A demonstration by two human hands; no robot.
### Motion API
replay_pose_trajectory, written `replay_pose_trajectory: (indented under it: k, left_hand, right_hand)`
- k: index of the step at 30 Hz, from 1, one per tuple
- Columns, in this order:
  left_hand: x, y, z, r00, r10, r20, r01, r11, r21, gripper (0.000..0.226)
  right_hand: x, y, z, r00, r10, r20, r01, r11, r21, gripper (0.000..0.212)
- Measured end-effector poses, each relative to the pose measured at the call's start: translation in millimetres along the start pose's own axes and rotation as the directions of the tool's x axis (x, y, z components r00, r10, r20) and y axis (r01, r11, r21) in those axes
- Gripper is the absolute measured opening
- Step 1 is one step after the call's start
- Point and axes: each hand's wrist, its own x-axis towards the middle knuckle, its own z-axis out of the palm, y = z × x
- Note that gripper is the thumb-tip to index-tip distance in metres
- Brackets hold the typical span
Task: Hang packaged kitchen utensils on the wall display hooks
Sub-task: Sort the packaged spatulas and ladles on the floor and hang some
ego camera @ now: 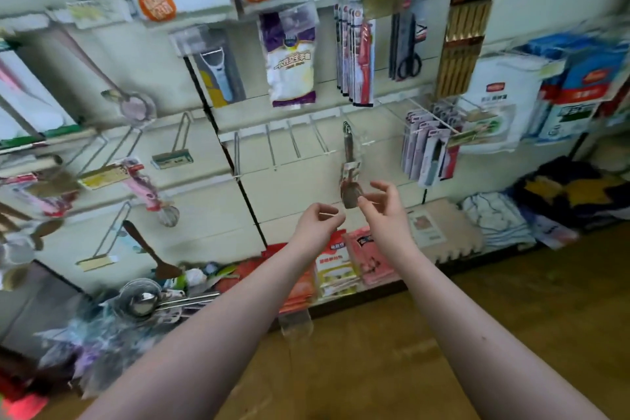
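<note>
Both forearms reach up from the bottom edge to mid-frame, where the left hand [317,223] has its fingers curled in toward the thumb; whether it pinches anything cannot be told. The right hand [383,206] is spread and loosely curved, thumb just beside the lower end of the packaged utensil [348,174] — contact unclear. That utensil hangs upright from a wall hook [346,128] at centre frame.

Lettering on utensil packages [356,61] and orange stickers [156,3] blurs beyond reading.
</note>
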Motion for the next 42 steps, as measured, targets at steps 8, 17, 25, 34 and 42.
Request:
replay_pose_trajectory:
  k: [8, 17, 25, 34, 42]
  left_hand:
    - [83.4, -8.7, 20.7, 0.997, -0.056, 0.054, 0.058, 0.998, -0.038, 0.011]
    - [219.5, 32.5, 34.0, 0.996, 0.018, 0.089, -0.008, 0.994, -0.110, 0.019]
    - [280.3, 10.9, 59.3, 0.998, -0.068, 0.012, 0.068, 0.998, -0.016, 0.025]
    - [322.1, 13.1, 81.5, 0.981, -0.163, -0.101, 0.162, 0.987, -0.020, 0.032]
    - [351.2, 13.5, 102.0, 0.935, -0.245, -0.257, 0.247, 0.969, -0.025, 0.044]
  right_hand:
    - [70.4, 18.7, -6.9, 0.998, 0.052, -0.034, -0.054, 0.998, -0.043, 0.032]
    - [186.8, 23.6, 2.5, 0.995, 0.036, -0.091, -0.050, 0.987, -0.152, 0.032]
    - [252.1, 48.3, -1.1, 0.990, 0.104, -0.095, -0.117, 0.982, -0.150, 0.028]
    - [343.9, 76.9, -4.8, 0.996, 0.077, 0.038, -0.072, 0.990, -0.122, 0.023]
    - [395.8, 111.3, -9.8, 0.986, 0.116, 0.121, -0.111, 0.993, -0.051, 0.014]
